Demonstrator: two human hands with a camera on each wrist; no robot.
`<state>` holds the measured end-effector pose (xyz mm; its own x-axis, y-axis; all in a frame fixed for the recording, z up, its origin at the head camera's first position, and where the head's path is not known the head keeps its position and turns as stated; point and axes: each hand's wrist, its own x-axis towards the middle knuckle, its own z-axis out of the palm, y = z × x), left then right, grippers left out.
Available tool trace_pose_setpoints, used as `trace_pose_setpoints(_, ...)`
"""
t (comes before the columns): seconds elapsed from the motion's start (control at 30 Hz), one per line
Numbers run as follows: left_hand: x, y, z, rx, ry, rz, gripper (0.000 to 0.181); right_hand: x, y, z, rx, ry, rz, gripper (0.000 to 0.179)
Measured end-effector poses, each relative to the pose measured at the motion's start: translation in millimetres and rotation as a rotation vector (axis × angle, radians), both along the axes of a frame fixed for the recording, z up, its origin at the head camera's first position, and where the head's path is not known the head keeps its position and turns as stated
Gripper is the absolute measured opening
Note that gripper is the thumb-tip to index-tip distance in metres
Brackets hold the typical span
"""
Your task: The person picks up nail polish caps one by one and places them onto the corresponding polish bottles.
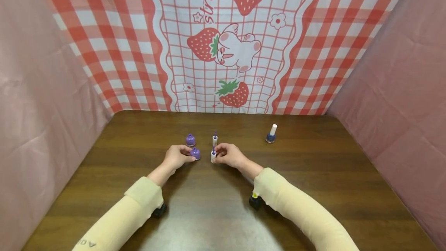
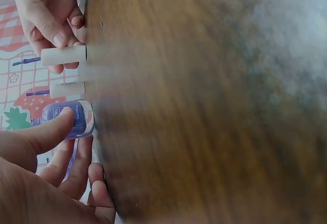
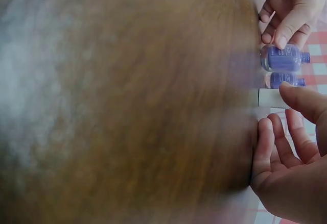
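At the near side of the wooden table (image 1: 209,208), two pale sleeves (image 1: 139,196) reach in from left and right. The person's left hand (image 1: 177,157) pinches the near purple bottle (image 1: 195,154) between thumb and fingers, and the right hand (image 1: 231,155), a narrow gap to the right, pinches the near white cap (image 1: 213,157) likewise. The bottle, probably glass, should be light but stiff, smooth and breakable; its rounded sides are the place to hold, clear of the uncapped neck (image 3: 305,57). The cap looks rigid and very light, best taken by its barrel, away from the soft, purple-coated brush (image 2: 26,60). Both stand with long axes upright, neck and brush pointing up. Just beyond, the far purple bottle (image 1: 190,141) on the left and the far white cap (image 1: 215,141) on the right stand the same way. Farther right, well apart, a blue bottle (image 1: 270,138) stands with its white top (image 1: 273,129) on; a patterned cloth (image 1: 299,96) hangs at the far edge
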<state>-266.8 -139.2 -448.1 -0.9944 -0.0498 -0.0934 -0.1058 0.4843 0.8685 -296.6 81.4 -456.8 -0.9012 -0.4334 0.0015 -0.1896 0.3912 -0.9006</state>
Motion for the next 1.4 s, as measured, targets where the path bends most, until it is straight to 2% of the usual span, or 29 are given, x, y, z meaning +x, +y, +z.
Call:
trace_pose_setpoints(0.23,2.6,3.3,-0.1,-0.002,0.022,-0.003,0.03,3.0,-1,0.2,0.025,0.044,-0.021,0.028)
trace_pose_setpoints(0.37,3.3,5.0,1.0,-0.003,0.017,-0.018,0.031,5.3,1,3.5,0.048,0.037,-0.029,0.027)
trace_pose_setpoints(0.6,10.9,9.5,9.0,-0.053,0.001,-0.047,0.031,9.0,14,12.7,0.088,0.074,-0.012,0.027)
trace_pose_setpoints(0.83,19.4,14.9,17.9,-0.103,0.056,-0.09,0.029,15.1,31,31.8,0.072,0.096,0.005,0.028)
trace_pose_setpoints(1.0,25.4,18.8,27.0,-0.117,0.09,-0.106,0.027,16.9,44,46.6,0.083,0.096,-0.024,0.027)
trace_pose_setpoints(1.13,30.5,21.6,37.4,-0.107,0.115,-0.12,0.026,17.7,57,61.0,0.094,0.108,-0.04,0.026)
trace_pose_setpoints(1.4,42.0,24.9,60.1,-0.109,0.169,-0.144,0.026,22.7,76,94.2,0.113,0.188,-0.057,0.026)
